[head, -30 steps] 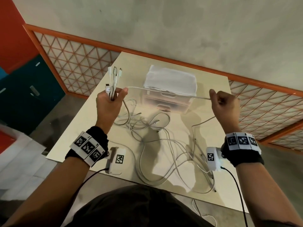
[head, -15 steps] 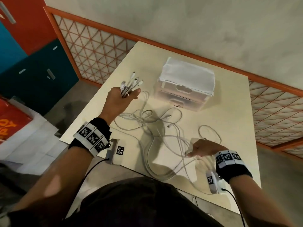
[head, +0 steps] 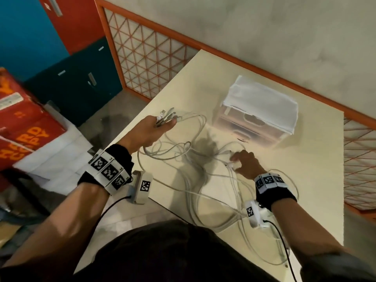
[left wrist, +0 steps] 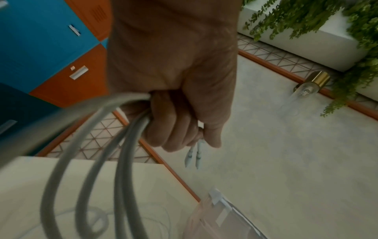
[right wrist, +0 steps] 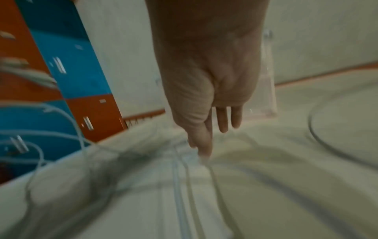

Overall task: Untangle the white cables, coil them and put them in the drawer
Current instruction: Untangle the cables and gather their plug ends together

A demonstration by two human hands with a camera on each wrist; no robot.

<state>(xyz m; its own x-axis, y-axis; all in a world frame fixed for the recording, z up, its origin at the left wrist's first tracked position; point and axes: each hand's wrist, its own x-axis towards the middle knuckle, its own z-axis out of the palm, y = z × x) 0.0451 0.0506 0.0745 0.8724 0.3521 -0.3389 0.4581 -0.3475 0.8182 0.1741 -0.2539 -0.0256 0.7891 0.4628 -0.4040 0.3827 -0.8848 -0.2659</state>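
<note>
Several white cables lie tangled on the cream table. My left hand is raised over the table's left side and grips a bundle of cable ends, with the connectors sticking out past the fingers. The left wrist view shows that left hand closed round thick strands, two plugs hanging below. My right hand is down on the tangle in front of the drawer unit. In the blurred right wrist view, the right hand's thumb and forefinger meet on a thin strand.
The translucent drawer unit has a white cloth on top and looks closed. Left of the table stand a red cardboard box, white sheets and a teal cabinet. An orange lattice fence runs behind.
My right hand let go of the cable it held taut in the air, dropped to the table, then moved up to the middle of the tangle. The left hand sank lower with its bundle.
</note>
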